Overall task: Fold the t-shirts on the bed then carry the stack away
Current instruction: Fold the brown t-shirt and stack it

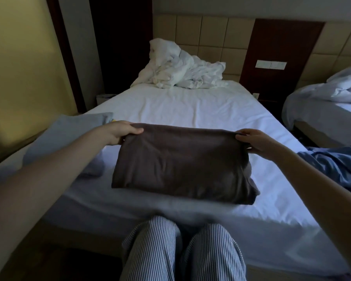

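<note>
The left hand (121, 131) and right hand (253, 141) each pinch a far corner of the soft, dark brown folded t-shirt (180, 165), fingers curled over its rolled top edge. The rectangular garment lies near the foot of the white-sheeted bed (190, 106), between a pale blue folded cloth (69, 134) and a glossy blue garment (336, 165).

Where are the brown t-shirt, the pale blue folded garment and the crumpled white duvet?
brown t-shirt (180, 163): head view, middle of its folded top layer.
pale blue folded garment (67, 128): head view, middle of its visible top face.
crumpled white duvet (180, 72): head view, centre of the heap.
</note>
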A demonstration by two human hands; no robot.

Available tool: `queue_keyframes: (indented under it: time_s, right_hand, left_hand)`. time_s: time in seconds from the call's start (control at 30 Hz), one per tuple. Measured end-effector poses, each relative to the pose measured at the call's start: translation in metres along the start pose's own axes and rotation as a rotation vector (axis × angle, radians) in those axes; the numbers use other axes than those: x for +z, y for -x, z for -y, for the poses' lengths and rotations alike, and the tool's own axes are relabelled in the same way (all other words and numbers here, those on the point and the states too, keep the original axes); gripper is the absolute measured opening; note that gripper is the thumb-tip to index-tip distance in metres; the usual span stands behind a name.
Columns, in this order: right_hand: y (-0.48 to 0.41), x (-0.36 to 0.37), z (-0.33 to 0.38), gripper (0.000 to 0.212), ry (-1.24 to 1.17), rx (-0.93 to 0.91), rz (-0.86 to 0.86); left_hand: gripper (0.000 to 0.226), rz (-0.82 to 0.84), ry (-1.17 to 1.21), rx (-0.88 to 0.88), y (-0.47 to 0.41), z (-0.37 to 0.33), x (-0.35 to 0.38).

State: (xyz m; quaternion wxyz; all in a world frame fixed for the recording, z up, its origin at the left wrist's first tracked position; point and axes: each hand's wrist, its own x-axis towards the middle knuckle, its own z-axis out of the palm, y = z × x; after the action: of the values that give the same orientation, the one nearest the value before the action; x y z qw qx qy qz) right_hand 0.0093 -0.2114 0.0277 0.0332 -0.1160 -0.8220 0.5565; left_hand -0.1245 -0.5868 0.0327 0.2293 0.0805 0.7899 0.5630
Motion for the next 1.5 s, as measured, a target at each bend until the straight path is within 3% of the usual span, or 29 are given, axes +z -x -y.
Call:
queue_keyframes:
  time_s: [0.07,0.17,0.27,0.47,0.6,0.8,0.87,0.93,1.0,1.07,1.17,1.27,1.33,1.4,1.5]
  right_hand:
    - [-0.034,0.007,0.002,0.013,0.018,0.029,-0.105]
    - [-0.084,0.013,0.0,0.02,0.036,0.057,-0.216]
    - [-0.133,0.014,-0.009,0.013,0.052,0.069,-0.274]
    - [-0.221,0.023,-0.06,0.018,0.19,0.122,-0.357]
    - [-0.238,0.047,-0.109,0.021,0.444,0.11,-0.414]
    - [-0.228,0.051,-0.08,0.037,0.782,0.007,-0.47]
    - [-0.211,0.067,-0.052,0.042,0.837,-0.14,-0.464]
    - [-0.182,0.093,-0.036,0.045,0.892,-0.217,-0.31]
    - [-0.15,0.122,-0.051,0.053,0.977,-0.157,-0.119]
    - [-0.126,0.137,-0.078,0.057,1.042,-0.066,-0.05]
    - [-0.125,0.137,-0.091,0.057,1.036,-0.029,-0.062]
    - [-0.126,0.133,-0.078,0.054,0.985,-0.06,-0.053]
    - [-0.113,0.118,-0.077,0.049,0.94,-0.061,-0.141]
    - [-0.091,0.099,-0.089,0.047,0.934,-0.027,-0.251]
    - [-0.067,0.09,-0.11,0.053,0.979,0.043,-0.213]
  left_hand:
    - [0.024,-0.153,-0.109,0.016,-0.034,-0.008,0.006]
    - [0.027,-0.327,-0.149,0.084,-0.091,-0.008,0.017]
    - [0.018,-0.458,-0.239,0.151,-0.147,-0.005,0.022]
    - [0.029,-0.482,-0.559,0.114,-0.243,0.033,0.035]
    - [0.029,-0.647,-0.759,0.136,-0.267,0.071,0.051]
    - [0.043,-0.729,-0.988,0.226,-0.248,0.048,0.059]
    - [0.041,-0.688,-1.065,0.363,-0.227,0.03,0.07]
    - [0.046,-0.494,-1.078,0.415,-0.2,0.026,0.089]
    - [0.052,-0.26,-1.127,0.293,-0.176,0.045,0.108]
    - [0.051,-0.135,-1.165,0.149,-0.164,0.07,0.116]
    - [0.049,-0.135,-1.14,0.122,-0.167,0.082,0.114]
    - [0.047,-0.149,-1.057,0.204,-0.16,0.071,0.111]
    - [0.046,-0.206,-1.006,0.232,-0.144,0.072,0.096]
    - [0.049,-0.304,-1.056,0.186,-0.122,0.09,0.073]
    - [0.055,-0.325,-1.098,0.065,-0.099,0.118,0.057]
